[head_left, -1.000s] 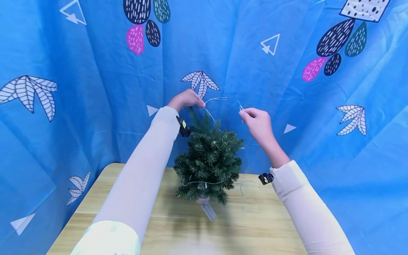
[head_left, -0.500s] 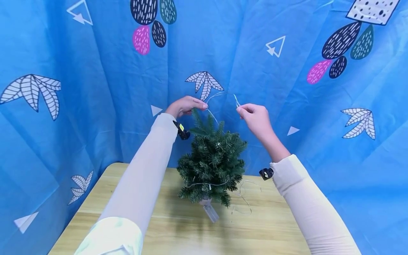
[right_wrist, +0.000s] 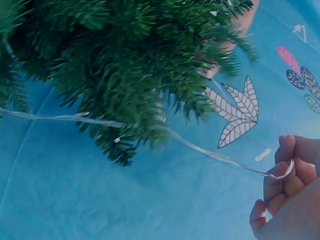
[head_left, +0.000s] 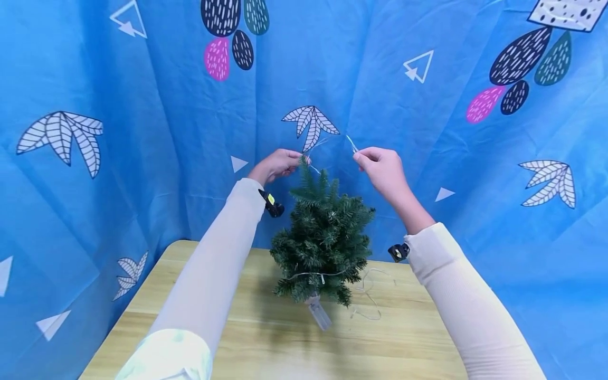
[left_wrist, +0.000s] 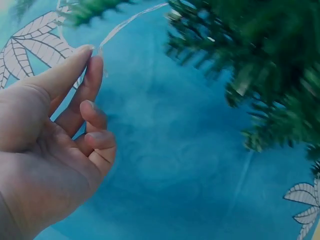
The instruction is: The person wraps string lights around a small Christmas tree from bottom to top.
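Note:
A small green artificial Christmas tree [head_left: 323, 243] stands on the table, with a thin clear string-light wire [head_left: 311, 273] round its lower branches. Close behind the treetop, my left hand [head_left: 280, 163] pinches the wire between thumb and forefinger; the left wrist view shows the wire [left_wrist: 131, 21] running from those fingertips toward the branches. To the right of the treetop and apart from it, my right hand [head_left: 382, 166] pinches another stretch. In the right wrist view this wire [right_wrist: 210, 152] passes along the branches into my curled fingers. Part of the left fingertips is hidden by needles.
Loose wire [head_left: 372, 306] lies on the wooden table [head_left: 228, 338] right of the tree. A clear rectangular piece [head_left: 319, 314] sits at the tree's foot. A blue patterned curtain [head_left: 380, 105] hangs close behind the table and at both sides.
My left hand has come down slightly and its fingertips are now behind the treetop. The right hand keeps its pinch and has risen slightly. The loose wire on the table has shifted.

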`<state>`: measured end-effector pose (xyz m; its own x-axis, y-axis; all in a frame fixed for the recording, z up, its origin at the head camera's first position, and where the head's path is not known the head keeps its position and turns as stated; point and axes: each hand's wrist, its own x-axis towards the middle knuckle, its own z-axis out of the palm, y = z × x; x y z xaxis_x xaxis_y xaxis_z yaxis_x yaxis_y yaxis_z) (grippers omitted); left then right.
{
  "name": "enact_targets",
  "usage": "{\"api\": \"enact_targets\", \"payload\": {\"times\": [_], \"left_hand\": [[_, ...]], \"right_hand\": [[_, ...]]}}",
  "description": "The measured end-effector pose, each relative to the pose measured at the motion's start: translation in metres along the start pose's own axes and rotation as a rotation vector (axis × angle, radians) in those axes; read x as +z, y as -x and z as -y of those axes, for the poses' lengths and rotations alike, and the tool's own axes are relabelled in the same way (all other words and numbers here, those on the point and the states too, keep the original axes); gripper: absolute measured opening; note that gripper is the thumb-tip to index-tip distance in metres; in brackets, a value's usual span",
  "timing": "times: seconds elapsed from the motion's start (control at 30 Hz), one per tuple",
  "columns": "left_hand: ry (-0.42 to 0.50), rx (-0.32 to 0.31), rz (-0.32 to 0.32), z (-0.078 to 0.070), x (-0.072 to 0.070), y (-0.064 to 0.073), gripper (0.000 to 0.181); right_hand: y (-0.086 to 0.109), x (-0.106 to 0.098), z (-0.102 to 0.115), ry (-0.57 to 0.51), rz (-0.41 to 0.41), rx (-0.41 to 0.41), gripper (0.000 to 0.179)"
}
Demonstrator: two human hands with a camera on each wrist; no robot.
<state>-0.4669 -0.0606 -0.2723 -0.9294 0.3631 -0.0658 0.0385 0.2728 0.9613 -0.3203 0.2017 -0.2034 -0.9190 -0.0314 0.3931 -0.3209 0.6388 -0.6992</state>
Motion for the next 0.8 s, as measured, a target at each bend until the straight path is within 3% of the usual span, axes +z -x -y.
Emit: {"api": "enact_targets", "payload": {"times": [0.2,0.3,0.5,0.67,0.8], "left_hand": [[-0.019,-0.006,-0.041,0.016,0.001,0.008,0.041],[-0.016,0.032,-0.074,0.013,0.000,0.013,0.039],[-0.016,0.169,-0.084,-0.025,0.001,0.029,0.037],[-0.083,0.289,-0.003,-0.058,0.006,0.041,0.044],[-0.118,0.359,0.060,-0.071,0.012,0.045,0.043]], "right_hand": [[-0.004,0.008,0.007,0.002,0.017,-0.018,0.025],[-0.005,0.012,0.008,0.005,0.037,-0.008,0.027],[-0.006,0.016,0.010,-0.005,0.062,0.032,0.028],[-0.011,0.020,0.012,-0.008,0.052,0.033,0.030],[-0.013,0.023,0.014,-0.022,0.045,0.016,0.029]]}}
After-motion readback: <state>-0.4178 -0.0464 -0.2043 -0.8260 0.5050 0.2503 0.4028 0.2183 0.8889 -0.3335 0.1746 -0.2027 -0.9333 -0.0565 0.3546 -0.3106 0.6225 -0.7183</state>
